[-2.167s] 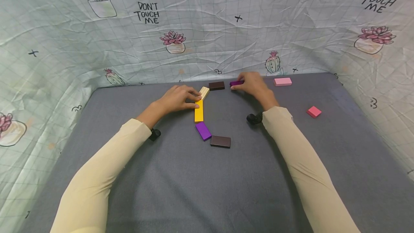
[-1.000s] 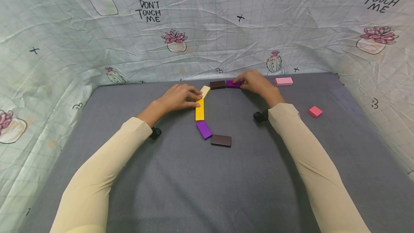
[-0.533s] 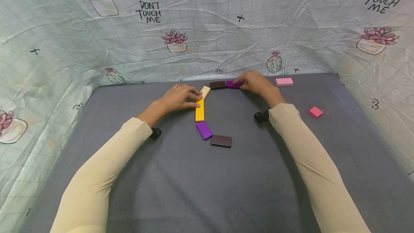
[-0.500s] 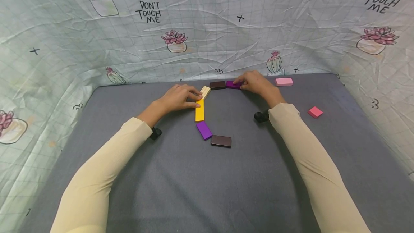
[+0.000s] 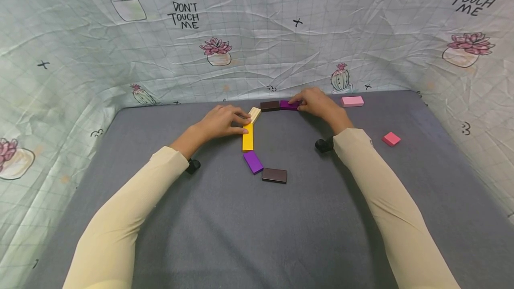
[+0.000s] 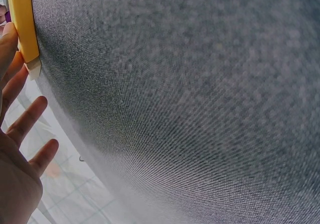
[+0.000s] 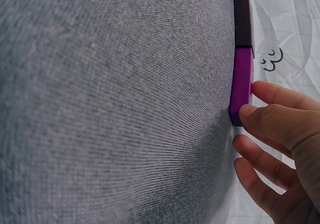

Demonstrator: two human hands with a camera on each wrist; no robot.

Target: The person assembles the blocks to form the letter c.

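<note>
At the far edge of the grey cloth, my right hand (image 5: 319, 103) pinches the right end of a purple block (image 5: 288, 105) between thumb and index finger. The block's other end meets a dark brown block (image 5: 270, 106), as the right wrist view shows. My left hand (image 5: 221, 122) rests its thumb tip on a yellow block (image 5: 247, 139) and its straight fingers where that block joins a pale wooden block (image 5: 254, 114). A second purple block (image 5: 253, 163) and another dark brown block (image 5: 275, 175) carry the curve on toward the front.
A light pink block (image 5: 352, 101) lies at the back right, beyond my right hand. Nearer on the right is a coral pink block (image 5: 391, 138). A printed curtain (image 5: 257, 35) hangs behind and along both sides of the grey surface (image 5: 249, 235).
Over the first second or so, the right hand has slid the far purple block left against the dark brown block and shifted its fingers to the right end. Since then both hands stay still.
</note>
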